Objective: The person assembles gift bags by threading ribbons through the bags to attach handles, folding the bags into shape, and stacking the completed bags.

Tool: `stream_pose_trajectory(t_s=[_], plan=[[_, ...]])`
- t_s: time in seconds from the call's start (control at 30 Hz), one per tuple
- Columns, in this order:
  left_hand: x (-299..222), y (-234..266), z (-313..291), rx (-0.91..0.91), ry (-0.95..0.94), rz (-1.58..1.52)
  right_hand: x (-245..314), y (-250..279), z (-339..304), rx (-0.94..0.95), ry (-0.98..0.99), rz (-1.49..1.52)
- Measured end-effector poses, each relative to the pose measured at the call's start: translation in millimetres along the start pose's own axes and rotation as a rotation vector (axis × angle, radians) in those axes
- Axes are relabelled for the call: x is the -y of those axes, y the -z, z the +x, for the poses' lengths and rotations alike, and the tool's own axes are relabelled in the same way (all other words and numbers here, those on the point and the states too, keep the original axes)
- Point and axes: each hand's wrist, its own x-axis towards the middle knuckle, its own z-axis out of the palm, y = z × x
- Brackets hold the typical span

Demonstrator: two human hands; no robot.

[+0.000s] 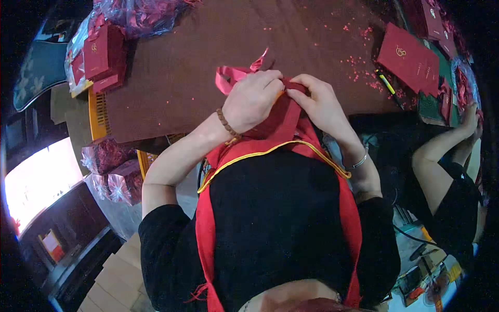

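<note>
Both hands meet at the near edge of the table over a dark red gift bag (279,117), held close to my red apron (249,152). My left hand (250,100), with a brown bead bracelet on its wrist, has its fingers curled at the bag's upper edge. There, thumb and fingers of my right hand (321,106) pinch the other side of that edge. A shiny pink-red ribbon (224,81) loops out beyond my left hand, one end sticking up. My fingers cover most of the spot where they work, and the bag's lower part merges with the apron.
Dark red bags (104,54) stand at the table's left, by a plastic-wrapped bundle (143,15). A flat red bag (408,58) and a yellow marker (385,82) lie right, among red scraps (358,67). Another person's arm (442,143) reaches in at the right.
</note>
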Motion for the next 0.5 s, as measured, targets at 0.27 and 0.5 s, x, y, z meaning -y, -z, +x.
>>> stream_pose_trajectory(t_s=[0.27, 0.5], plan=[[4.7, 24.0, 14.9, 0.171, 0.325, -0.228, -6.7, -3.7, -0.4, -0.005, 0.188, -0.063], [43.8, 62.2, 55.7, 0.831, 0.410, -0.328, 16.0, -13.8, 1.5, -0.050, 0.265, -0.167]])
